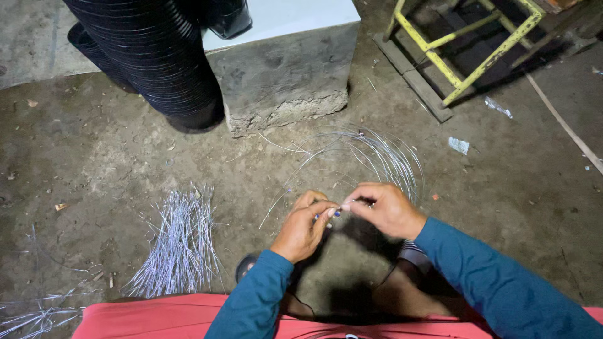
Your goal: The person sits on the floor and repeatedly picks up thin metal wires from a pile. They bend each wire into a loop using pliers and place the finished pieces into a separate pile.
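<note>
- Your left hand point(304, 226): fingers curled in, thumb + forefinger pinched on a small blue-handled cutting tool point(331, 215); only bits of blue show past the fingers, so tool type uncertain.
- Your right hand point(384, 209): fingers bent, tips pinched on one thin silver wire strand point(349, 202), right at the left hand's fingertips. Hands touching at the pinch point.
- The strand belongs to a loose coil of thin silver-grey wire point(383, 157), lying on the dirt floor at 12–1 o'clock from your hands, loops fanning up and to the right.
- Pile of short cut silver wire pieces point(179, 245) on the floor at 9 o'clock from the left hand, well apart from it. More stray wire bits point(34, 317) at lower left corner.
- Grey concrete block with white top point(286, 75) at 12 o'clock, beyond the coil.
- Tall leaning stack of black round plastic containers point(160, 59) at 11 o'clock, just beside the block.
- Yellow metal frame point(468, 47) at 1–2 o'clock, far off.
- Teal long sleeves on both arms; red cloth point(157, 320) along the bottom edge.
</note>
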